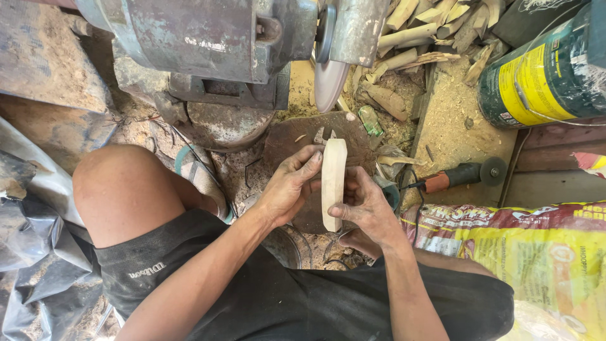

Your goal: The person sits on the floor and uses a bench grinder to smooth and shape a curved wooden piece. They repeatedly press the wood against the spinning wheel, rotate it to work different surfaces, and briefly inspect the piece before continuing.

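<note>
A pale, flat piece of carved wood stands on edge in front of me, held by both hands. My left hand grips its left face near the top, fingers wrapped over the far end. My right hand pinches its lower right edge. Just beyond the wood hangs a grey grinding disc mounted on a worn metal motor. The wood is below the disc and apart from it.
Wood offcuts and sawdust lie past the disc. A green and yellow can is at top right, a small angle grinder to the right, a printed yellow sack at lower right. My bare knee is left.
</note>
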